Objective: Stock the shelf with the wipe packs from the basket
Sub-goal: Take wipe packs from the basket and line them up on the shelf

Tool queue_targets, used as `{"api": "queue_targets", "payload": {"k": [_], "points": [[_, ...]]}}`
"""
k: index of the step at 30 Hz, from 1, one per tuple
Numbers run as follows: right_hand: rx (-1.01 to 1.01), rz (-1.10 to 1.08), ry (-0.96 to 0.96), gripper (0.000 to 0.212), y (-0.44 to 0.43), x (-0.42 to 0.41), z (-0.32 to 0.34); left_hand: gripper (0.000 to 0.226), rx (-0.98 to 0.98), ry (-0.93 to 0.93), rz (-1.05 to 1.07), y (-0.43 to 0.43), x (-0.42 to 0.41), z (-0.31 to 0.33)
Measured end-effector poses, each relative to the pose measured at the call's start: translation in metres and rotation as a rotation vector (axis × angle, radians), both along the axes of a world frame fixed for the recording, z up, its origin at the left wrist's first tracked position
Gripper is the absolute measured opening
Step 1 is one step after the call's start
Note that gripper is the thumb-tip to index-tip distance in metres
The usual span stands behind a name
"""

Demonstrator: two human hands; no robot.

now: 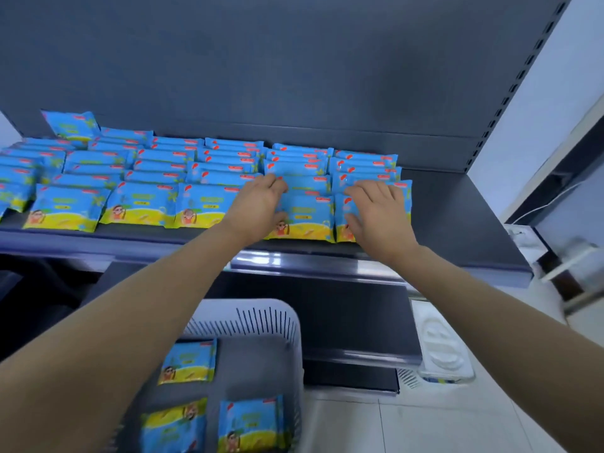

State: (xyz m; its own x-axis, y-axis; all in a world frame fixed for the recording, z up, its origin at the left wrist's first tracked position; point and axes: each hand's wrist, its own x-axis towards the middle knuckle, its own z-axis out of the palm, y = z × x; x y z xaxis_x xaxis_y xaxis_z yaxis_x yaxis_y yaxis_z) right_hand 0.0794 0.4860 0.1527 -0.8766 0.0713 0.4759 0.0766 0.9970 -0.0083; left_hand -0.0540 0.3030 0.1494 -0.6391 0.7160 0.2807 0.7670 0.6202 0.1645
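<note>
The left hand (261, 199) pinches the near pack (307, 217) at its top left corner, fingers curled over the upper edge and thumb on the printed face. The right hand (376, 207) lies spread over the end pack (340, 212) just right of that grip; I cannot tell whether it clamps the pack or only steadies it.

Both packs stand at the front of the shelf (457, 217), heading the two columns farthest right. To the left of the left hand, the stocked packs (140, 178) fill four more columns, each several deep behind its front pack. Beyond the right hand the shelf is bare, so there is room for more.

Below the forearms, the basket (248, 305) holds three loose packs (188, 361) that show; the left arm hides part of it. I judge the job to be well advanced, with only a few packs left.

The held packs lean back, faces toward the camera, long axis running along the shelf's front edge, yellow band at the bottom. Those in the basket lie flat, and one is turned yellow end up.
</note>
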Motion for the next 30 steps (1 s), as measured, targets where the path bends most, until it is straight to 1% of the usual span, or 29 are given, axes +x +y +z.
{"api": "queue_targets", "payload": {"k": [2,3,5,7,9,11,13,17,19,22,26,28,30], "points": [[-0.006,0.074,0.041,0.033,-0.032,0.002,-0.005,0.041,0.094,0.033,-0.05,-0.028,0.007,0.0],[-0.007,0.107,0.039,0.033,-0.05,0.002,-0.01,0.037,0.111,0.048,-0.07,-0.044,0.01,-0.002],[-0.006,0.181,-0.019,0.033,-0.09,0.004,-0.031,0.032,0.11,0.044,-0.084,-0.08,0.019,-0.011],[-0.018,0.255,-0.159,0.032,-0.129,0.006,-0.06,0.029,0.082,0.0,-0.077,-0.117,0.026,-0.03],[-0.002,0.306,-0.344,0.034,-0.164,0.008,-0.092,0.03,0.02,-0.081,-0.069,-0.155,0.033,-0.054],[0.03,0.326,-0.52,0.037,-0.193,0.011,-0.125,0.034,-0.089,-0.191,-0.063,-0.191,0.039,-0.084],[0.019,0.338,-0.678,0.039,-0.214,0.015,-0.155,0.037,-0.197,-0.304,-0.051,-0.22,0.045,-0.114],[0.015,0.253,-0.976,0.049,-0.237,0.027,-0.209,0.044,-0.33,-0.467,-0.031,-0.255,0.054,-0.173],[-0.024,0.192,-1.07,0.055,-0.244,0.034,-0.229,0.048,-0.372,-0.52,-0.029,-0.263,0.06,-0.201],[-0.052,0.142,-1.154,0.065,-0.248,0.043,-0.254,0.049,-0.454,-0.579,-0.053,-0.266,0.068,-0.237],[-0.072,0.082,-1.274,0.082,-0.245,0.047,-0.28,0.064,-0.641,-0.592,-0.058,-0.261,0.07,-0.273],[-0.058,0.055,-1.317,0.086,-0.24,0.046,-0.287,0.07,-0.732,-0.597,-0.071,-0.259,0.07,-0.286],[-0.033,0.023,-1.345,0.084,-0.235,0.044,-0.291,0.073,-0.832,-0.592,-0.087,-0.256,0.069,-0.294]]}}
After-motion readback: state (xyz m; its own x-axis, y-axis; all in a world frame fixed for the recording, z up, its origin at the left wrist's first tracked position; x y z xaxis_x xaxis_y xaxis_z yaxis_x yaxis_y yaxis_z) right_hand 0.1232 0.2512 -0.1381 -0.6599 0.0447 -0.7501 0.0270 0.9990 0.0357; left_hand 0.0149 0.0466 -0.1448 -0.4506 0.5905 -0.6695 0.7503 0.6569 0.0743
